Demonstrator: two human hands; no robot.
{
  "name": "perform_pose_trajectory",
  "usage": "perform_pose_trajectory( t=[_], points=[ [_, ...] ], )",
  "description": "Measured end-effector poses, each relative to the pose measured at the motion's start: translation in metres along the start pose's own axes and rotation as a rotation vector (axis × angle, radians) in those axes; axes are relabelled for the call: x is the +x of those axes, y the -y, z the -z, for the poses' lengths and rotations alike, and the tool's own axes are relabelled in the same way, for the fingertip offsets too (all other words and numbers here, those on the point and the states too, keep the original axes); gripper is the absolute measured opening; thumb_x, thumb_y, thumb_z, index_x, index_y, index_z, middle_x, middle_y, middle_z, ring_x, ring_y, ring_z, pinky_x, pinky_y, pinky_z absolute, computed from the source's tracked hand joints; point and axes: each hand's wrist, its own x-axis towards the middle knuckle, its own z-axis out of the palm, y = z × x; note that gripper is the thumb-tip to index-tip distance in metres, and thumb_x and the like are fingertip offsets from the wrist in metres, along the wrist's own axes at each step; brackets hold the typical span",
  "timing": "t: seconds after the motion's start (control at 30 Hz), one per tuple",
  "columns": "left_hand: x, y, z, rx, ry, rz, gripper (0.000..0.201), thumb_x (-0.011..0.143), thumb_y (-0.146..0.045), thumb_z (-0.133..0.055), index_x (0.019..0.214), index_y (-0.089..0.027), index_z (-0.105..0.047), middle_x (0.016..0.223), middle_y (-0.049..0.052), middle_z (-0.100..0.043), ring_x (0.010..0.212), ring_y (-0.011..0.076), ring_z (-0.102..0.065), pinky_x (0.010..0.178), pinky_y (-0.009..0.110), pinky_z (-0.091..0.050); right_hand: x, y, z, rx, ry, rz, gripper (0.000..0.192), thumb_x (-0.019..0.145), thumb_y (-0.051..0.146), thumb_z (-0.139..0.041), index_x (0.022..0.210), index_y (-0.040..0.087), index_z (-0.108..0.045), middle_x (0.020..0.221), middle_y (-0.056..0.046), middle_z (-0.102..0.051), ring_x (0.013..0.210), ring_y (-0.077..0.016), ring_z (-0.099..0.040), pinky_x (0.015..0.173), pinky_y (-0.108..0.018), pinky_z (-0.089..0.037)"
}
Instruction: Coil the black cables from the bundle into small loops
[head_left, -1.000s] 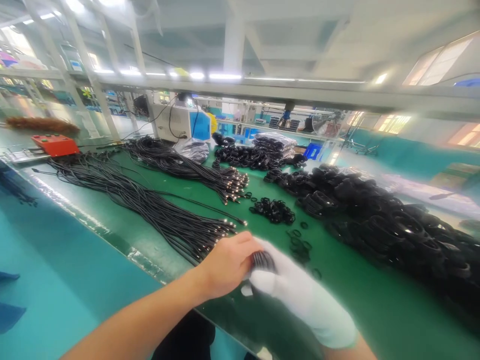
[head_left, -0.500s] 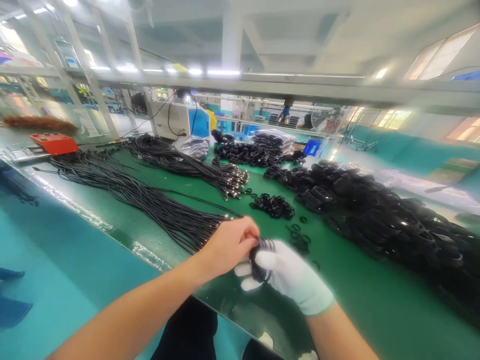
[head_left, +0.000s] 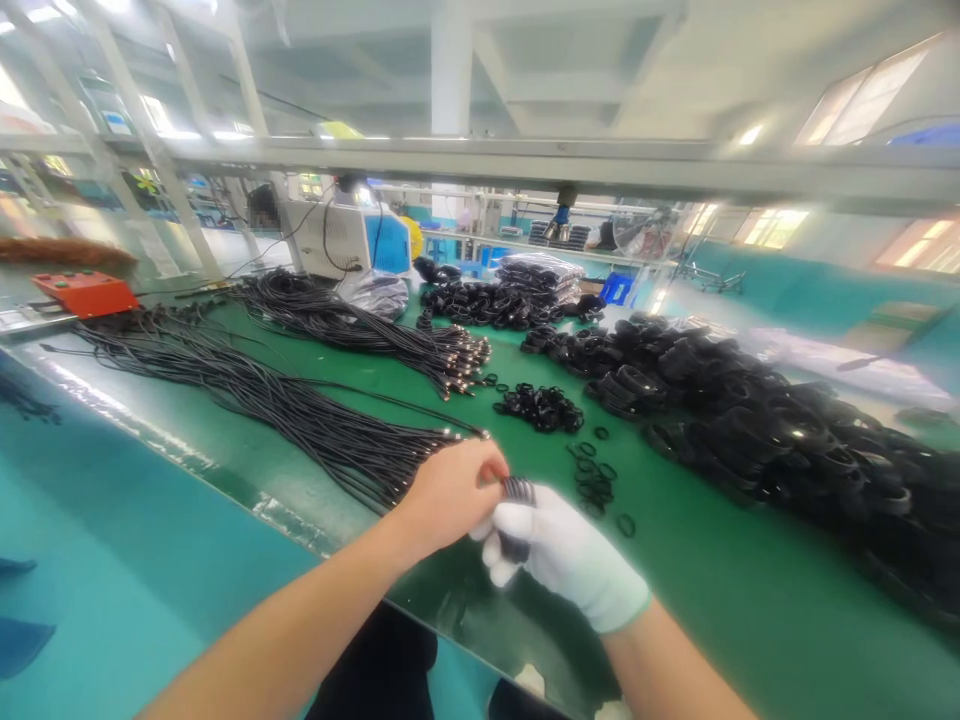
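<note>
The right hand (head_left: 566, 560), in a white glove, is closing around a small coil of black cable (head_left: 516, 515). The bare left hand (head_left: 450, 495) is pinching the top of that same coil with its fingers. The coil is thin, dark and wound in tight loops, partly hiding between both hands. It is hovering just above the near edge of the green table (head_left: 712, 600). Long black cables (head_left: 300, 420) are lying toward the left edge, little black rings (head_left: 540, 408) are sitting in the middle, and a big pile of coils (head_left: 750, 420) is filling the right side.
</note>
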Motion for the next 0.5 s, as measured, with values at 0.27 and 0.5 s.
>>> perform_pose_trajectory(
  t=[0.27,0.5],
  points=[
    [-0.034,0.006,-0.021,0.158,-0.035,-0.321,0.014,0.072,-0.021,-0.068,0.066,-0.018,-0.056,0.082,-0.001,-0.06,0.089,0.0196,-0.048,0.082,0.034,-0.035,0.008,-0.009,0.003,0.236,0.06,0.117,0.017,0.085,0.023,-0.056,0.092,0.01,-0.063,0.087,-0.008,-0.063,0.077,-0.0139,-0.061,0.074,-0.028,-0.05],
    [-0.017,-0.002,0.01,-0.132,0.02,-0.114,0.015,0.079,-0.021,-0.054,0.094,-0.022,-0.059,0.081,-0.003,-0.061,0.071,0.0128,-0.055,0.064,0.024,-0.042,-0.001,-0.003,0.014,0.218,0.067,-0.134,0.028,0.08,0.029,-0.062,0.102,0.011,-0.059,0.089,-0.01,-0.062,0.076,-0.0182,-0.063,0.064,-0.034,-0.055]
  ],
)
